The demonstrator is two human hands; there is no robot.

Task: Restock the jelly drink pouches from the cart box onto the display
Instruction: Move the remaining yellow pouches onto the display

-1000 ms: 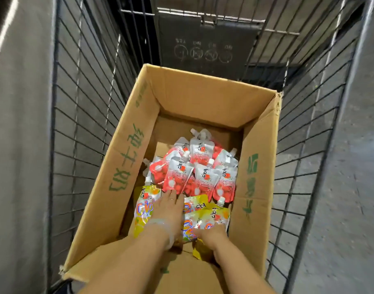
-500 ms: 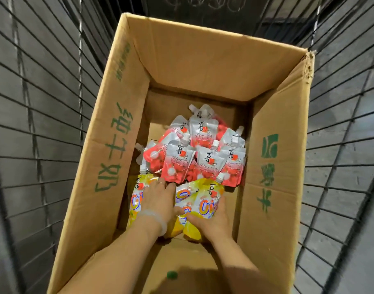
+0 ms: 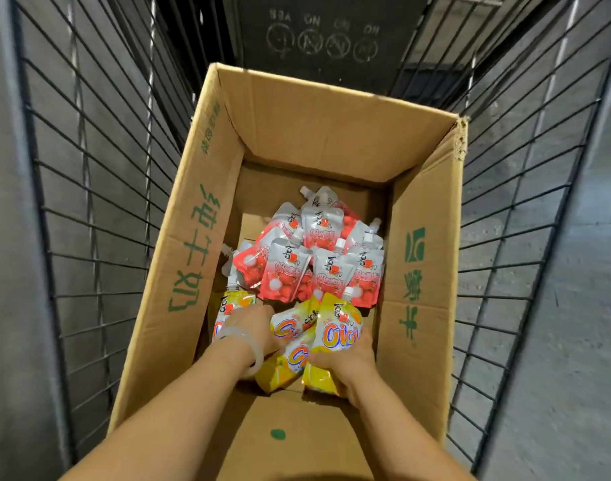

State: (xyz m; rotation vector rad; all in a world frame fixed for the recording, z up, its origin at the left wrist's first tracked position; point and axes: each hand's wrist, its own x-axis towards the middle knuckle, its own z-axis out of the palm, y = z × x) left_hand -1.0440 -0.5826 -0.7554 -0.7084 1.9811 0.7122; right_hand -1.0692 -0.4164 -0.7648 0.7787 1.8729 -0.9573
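An open cardboard box (image 3: 200,237) stands inside a wire-mesh cart (image 3: 89,189). Red jelly drink pouches (image 3: 318,258) are heaped mid-floor of the box, reaching toward its far wall; yellow jelly drink pouches (image 3: 297,345) lie against the near edge. The right hand (image 3: 345,362) grips one upright yellow pouch (image 3: 337,336) at its lower end, fingers curled round it. The left hand (image 3: 253,326), a pale bangle (image 3: 247,345) at its wrist, lies palm-down on the yellow pouches; its fingertips are hidden, so its grasp cannot be told.
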